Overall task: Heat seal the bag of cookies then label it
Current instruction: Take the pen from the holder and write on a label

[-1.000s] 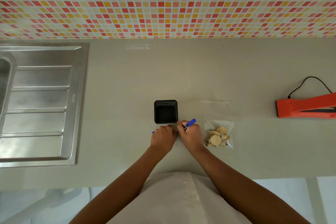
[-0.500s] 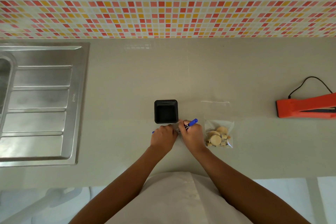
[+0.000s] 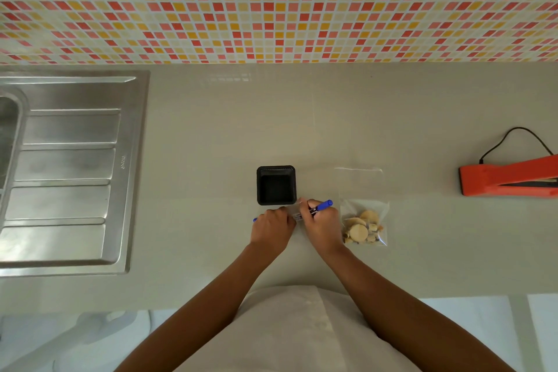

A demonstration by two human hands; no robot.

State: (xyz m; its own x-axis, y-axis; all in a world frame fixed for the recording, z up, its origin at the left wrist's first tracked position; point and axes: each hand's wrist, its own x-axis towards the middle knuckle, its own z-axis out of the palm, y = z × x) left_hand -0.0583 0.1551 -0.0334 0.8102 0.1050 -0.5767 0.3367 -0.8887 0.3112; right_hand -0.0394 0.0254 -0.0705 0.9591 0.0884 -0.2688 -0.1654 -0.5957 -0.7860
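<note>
At the left of the frame is one metal sink (image 3: 69, 178), not in use. In the middle of the worktop (image 3: 196, 130) stands one black tub (image 3: 276, 186); it looks empty.

Just below the tub are two hands, close together, because the person seems to be writing the label. The left hand (image 3: 271, 228) has its fingers curled. A small blue bit (image 3: 255, 219) pokes out of it, maybe the pen's cap. It looks to be holding one little white label (image 3: 297, 216) steady. The right hand (image 3: 321, 225) grips one blue pen (image 3: 323, 205), tip down on the label.

Just beside the right hand, one clear bag (image 3: 359, 184) lies flat, waiting for its label. The cookies (image 3: 359, 231) sit piled at its lower end, too bunched to count. I cannot tell if its top is sealed.

At the right edge rests one orange sealer (image 3: 507, 178) with one black cord (image 3: 513, 133), well apart from the bag.
</note>
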